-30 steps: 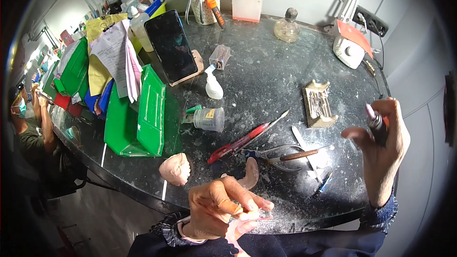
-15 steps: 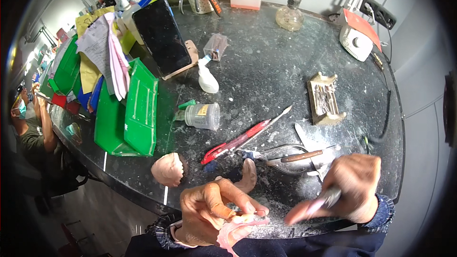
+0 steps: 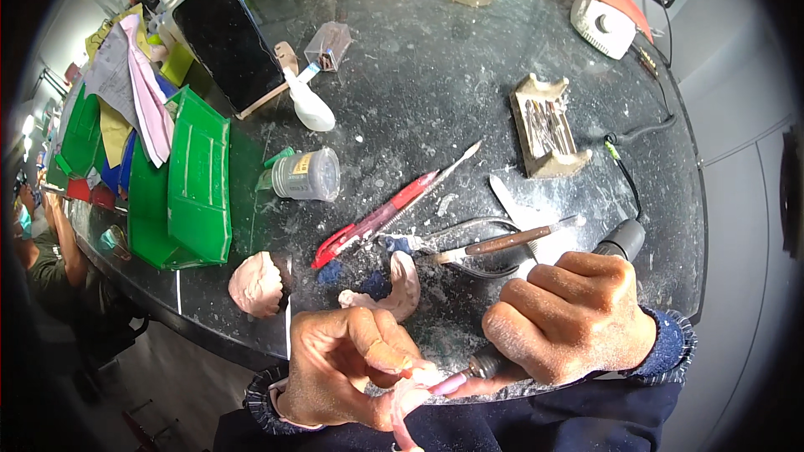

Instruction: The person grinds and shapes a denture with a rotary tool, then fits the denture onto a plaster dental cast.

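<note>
My left hand (image 3: pixel 339 356) pinches a curved pink denture base (image 3: pixel 404 418) near the bench's front edge. Wrapped round a dark rotary handpiece (image 3: pixel 620 241), my right hand (image 3: pixel 578 318) lies close by on the right. The handpiece's pinkish grinding tip (image 3: pixel 450 383) meets the denture base beside my left fingertips; exact contact is hard to make out. Just beyond my left hand sit a horseshoe-shaped plaster model (image 3: pixel 404 289) and a rounder plaster model (image 3: pixel 255 285). Past my right hand lies a wooden-handled carving tool (image 3: pixel 507 240), across a white flat piece (image 3: pixel 512 201).
Whitish dust covers the dark bench (image 3: pixel 419 109). A red pen (image 3: pixel 368 226), a clear plastic cup (image 3: pixel 308 174) and a tool rest (image 3: pixel 548 130) stand or lie mid-bench. Green bins (image 3: pixel 199 180) and a phone (image 3: pixel 228 42) are left; a white control box (image 3: pixel 603 25) is far right. Another person sits far left.
My right hand has moved left, bringing the handpiece tip to the denture base; its motion blur is gone. The whole scene has shifted left and up in the picture.
</note>
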Available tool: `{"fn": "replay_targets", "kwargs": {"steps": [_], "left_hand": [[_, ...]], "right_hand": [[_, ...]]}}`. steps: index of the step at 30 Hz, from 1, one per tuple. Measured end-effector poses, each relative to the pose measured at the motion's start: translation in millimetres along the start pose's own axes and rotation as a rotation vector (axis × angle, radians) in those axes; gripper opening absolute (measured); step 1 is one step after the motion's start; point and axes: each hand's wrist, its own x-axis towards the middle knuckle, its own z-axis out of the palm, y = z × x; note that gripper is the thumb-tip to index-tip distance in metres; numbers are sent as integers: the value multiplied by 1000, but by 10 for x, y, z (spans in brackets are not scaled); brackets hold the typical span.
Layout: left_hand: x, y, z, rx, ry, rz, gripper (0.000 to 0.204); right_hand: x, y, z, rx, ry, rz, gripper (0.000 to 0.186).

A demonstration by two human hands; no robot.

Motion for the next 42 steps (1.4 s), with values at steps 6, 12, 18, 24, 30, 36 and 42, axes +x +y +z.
{"fn": "replay_targets", "kwargs": {"steps": [6,12,18,24,30,36,42], "left_hand": [[-55,5,-18,-18,-30,-80,25],[-40,8,-12,-49,-50,-173,23],[8,23,4,-122,-66,-264,21],[18,-31,-58,-185,-71,-164,19],[-5,-41,-41,-60,-11,-14,22],[-8,4,20,-184,-75,-32,37],[-29,7,3,-124,-84,-78,39]], "right_hand": [[-40,7,-20,-43,-23,-129,43],[-28,-16,6,22,-19,-99,44],[-46,-4,3,6,-13,-97,41],[33,-70,-43,87,214,-207,24],[-28,-99,-4,176,211,-216,19],[-53,-169,10,144,258,-173,21],[6,-123,-2,112,153,-16,38]]}}
